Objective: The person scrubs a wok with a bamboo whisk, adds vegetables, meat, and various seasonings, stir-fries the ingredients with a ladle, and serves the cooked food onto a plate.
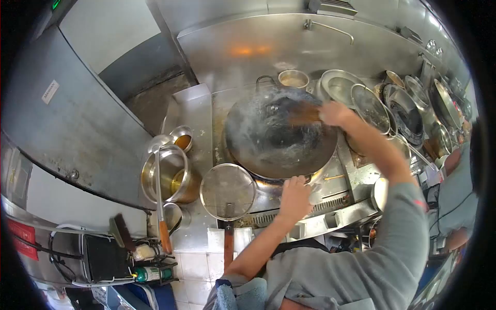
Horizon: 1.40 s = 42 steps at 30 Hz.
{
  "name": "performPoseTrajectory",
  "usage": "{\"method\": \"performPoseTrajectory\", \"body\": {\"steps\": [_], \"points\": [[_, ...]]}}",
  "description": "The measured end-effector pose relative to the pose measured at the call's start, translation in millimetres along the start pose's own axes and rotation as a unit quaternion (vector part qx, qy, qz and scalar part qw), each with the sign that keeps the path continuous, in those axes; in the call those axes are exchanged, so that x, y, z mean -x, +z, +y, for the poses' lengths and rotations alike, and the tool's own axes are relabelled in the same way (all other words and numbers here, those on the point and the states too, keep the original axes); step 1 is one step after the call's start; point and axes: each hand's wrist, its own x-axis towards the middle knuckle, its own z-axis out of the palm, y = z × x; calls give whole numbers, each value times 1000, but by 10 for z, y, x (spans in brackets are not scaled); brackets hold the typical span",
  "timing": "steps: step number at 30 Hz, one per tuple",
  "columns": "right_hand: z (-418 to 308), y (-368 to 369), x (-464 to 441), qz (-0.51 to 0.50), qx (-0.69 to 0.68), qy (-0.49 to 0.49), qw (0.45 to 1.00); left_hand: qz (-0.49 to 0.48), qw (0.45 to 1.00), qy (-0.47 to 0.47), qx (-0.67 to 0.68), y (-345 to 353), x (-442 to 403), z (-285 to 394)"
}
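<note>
A large dark wok sits on the stove, with steam rising and some water swirling inside it. My right hand is closed around a brown wooden-looking brush, smeared by motion, over the right side of the wok. At the near rim, my left hand has its fingers curled on the wok's edge; the grip's underside is hidden. Left of that hand lies a round mesh strainer with a wooden handle.
A metal pot holding yellowish oil stands at the left, with a wooden-handled ladle across it. Stacked pans and bowls crowd the right side. A tap juts from the back wall. Another person's sleeve shows at far right.
</note>
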Motion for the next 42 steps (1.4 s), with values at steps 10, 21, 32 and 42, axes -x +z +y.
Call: {"method": "performPoseTrajectory", "body": {"steps": [10, 21, 32, 42], "points": [[123, 286, 468, -107, -120, -79, 984, -41, 999, -10, 4, -142, -9, -67], [-190, 166, 519, -104, -200, -63, 972, -13, 1000, 16, 7, -99, 7, -112], [-610, -135, 139, -31, -389, 29, 920, -20, 1000, 7, -4, -22, 26, -106], [-906, 168, -388, 13, -430, 105, 897, -24, 1000, -14, 8, -75, 3, -107]]}}
